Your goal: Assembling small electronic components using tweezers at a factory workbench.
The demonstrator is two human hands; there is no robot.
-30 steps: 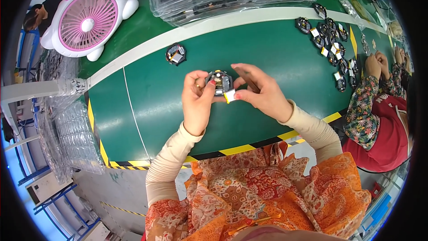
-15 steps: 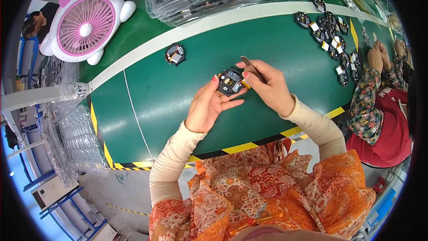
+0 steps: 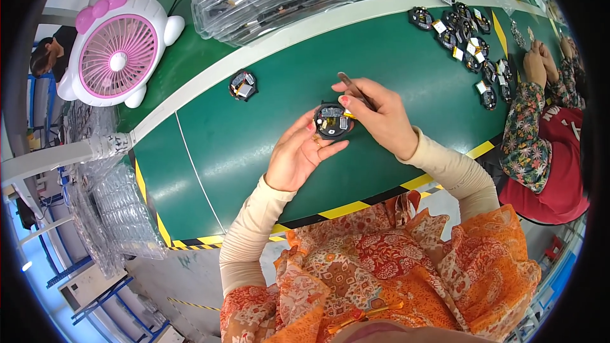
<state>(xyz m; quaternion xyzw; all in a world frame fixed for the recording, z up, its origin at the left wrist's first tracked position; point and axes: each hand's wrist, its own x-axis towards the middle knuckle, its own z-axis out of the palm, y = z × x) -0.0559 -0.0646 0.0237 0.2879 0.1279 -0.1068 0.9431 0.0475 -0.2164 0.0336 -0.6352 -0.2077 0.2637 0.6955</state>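
Note:
My left hand (image 3: 292,159) holds a round black watch case (image 3: 332,124) at its edge, between thumb and fingers, with small electronic parts showing inside. My right hand (image 3: 386,117) grips dark metal tweezers (image 3: 354,90), whose back end sticks up past the fingers. Its thumb and fingertips are at the right edge of the case, beside a small yellow and white piece (image 3: 349,114); the tweezer tips are hidden. A second open watch case (image 3: 243,86) with a silver battery lies on the green table (image 3: 267,121), beyond my left hand.
Many similar cases (image 3: 460,32) are heaped at the far right. Stacked clear trays (image 3: 254,0) stand behind the pale rail (image 3: 286,37). A pink and white fan (image 3: 118,60) is at the far left, above plastic trays (image 3: 124,209). A co-worker's hands (image 3: 539,63) are at the right.
The view has shifted slightly. The watch case in my left hand has turned a little and sits flatter, and my right hand has moved slightly with the tweezers still in it.

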